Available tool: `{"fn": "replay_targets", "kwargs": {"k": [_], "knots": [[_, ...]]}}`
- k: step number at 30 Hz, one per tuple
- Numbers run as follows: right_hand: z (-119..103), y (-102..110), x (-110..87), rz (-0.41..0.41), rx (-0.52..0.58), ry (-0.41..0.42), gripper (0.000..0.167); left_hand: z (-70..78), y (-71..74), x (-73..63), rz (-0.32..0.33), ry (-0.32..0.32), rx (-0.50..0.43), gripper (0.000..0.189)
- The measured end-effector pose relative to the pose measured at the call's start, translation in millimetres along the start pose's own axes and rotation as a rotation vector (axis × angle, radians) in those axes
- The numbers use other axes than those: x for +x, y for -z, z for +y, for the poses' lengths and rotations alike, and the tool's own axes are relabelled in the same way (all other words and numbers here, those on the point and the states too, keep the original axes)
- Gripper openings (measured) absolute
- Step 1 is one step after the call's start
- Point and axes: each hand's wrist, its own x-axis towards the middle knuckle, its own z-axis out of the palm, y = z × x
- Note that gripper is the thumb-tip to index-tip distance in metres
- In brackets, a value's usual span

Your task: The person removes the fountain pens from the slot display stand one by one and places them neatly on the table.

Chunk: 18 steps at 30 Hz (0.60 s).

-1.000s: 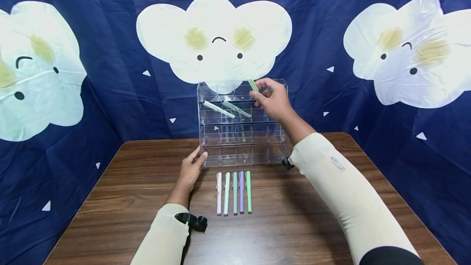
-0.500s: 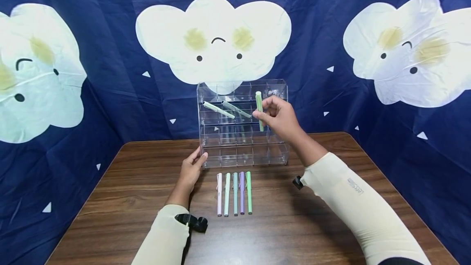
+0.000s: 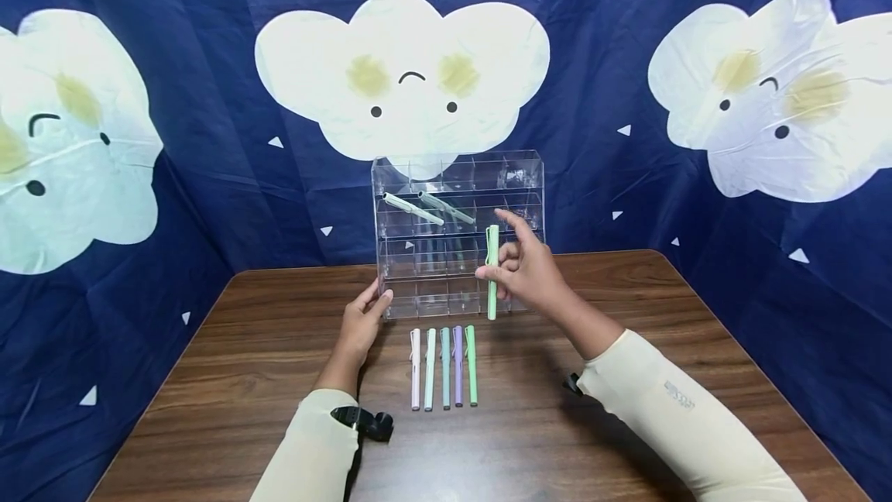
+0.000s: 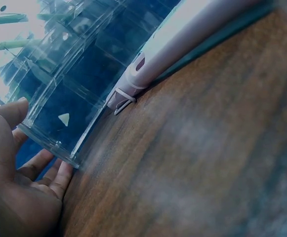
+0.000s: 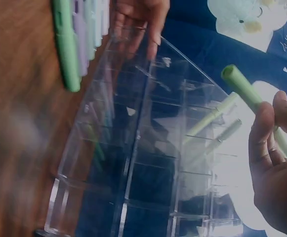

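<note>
In the head view my right hand (image 3: pixel 531 273) pinches a light green pen (image 3: pixel 492 238) nearly upright, in front of the rack's lower right part. Its index finger points up, off the pen. My left hand (image 3: pixel 360 325) grips the lower left edge of a clear acrylic pen rack (image 3: pixel 378 254), thumb in front and fingers behind. Two pens lie slanted in the rack's second row from the top: a pale mint pen (image 3: pixel 414 210) and a grey-green pen (image 3: pixel 447 208). The right wrist view shows the held pen (image 5: pixel 244 89) between thumb and fingers.
Before the rack several capped pens lie side by side on the wooden table (image 3: pixel 265 378): a pink pen (image 3: pixel 416 370), a pale mint pen (image 3: pixel 429 370), a teal pen (image 3: pixel 445 370), a purple pen (image 3: pixel 458 366) and a green pen (image 3: pixel 471 366). A blue curtain (image 3: pixel 209 138) hangs behind.
My right hand has come down from the rack's top row with the light green pen, which now stands almost upright. Its index finger has straightened. The left hand stays put.
</note>
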Motion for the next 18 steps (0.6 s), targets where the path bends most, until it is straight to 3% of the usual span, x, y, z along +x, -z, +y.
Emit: {"fn": "replay_targets", "kwargs": {"k": [7,18], "knots": [[10.9,-7.8,-15.4,-0.075,-0.002,-0.060,0.086,2.4,-1.2,0.5,0.014,-0.020,-0.004,0.057],[24.4,-13.0,-30.5,-0.156,0.079,-0.205,0.084,-0.1,0.0,-0.6,-0.013,0.005,-0.016,0.058]]}}
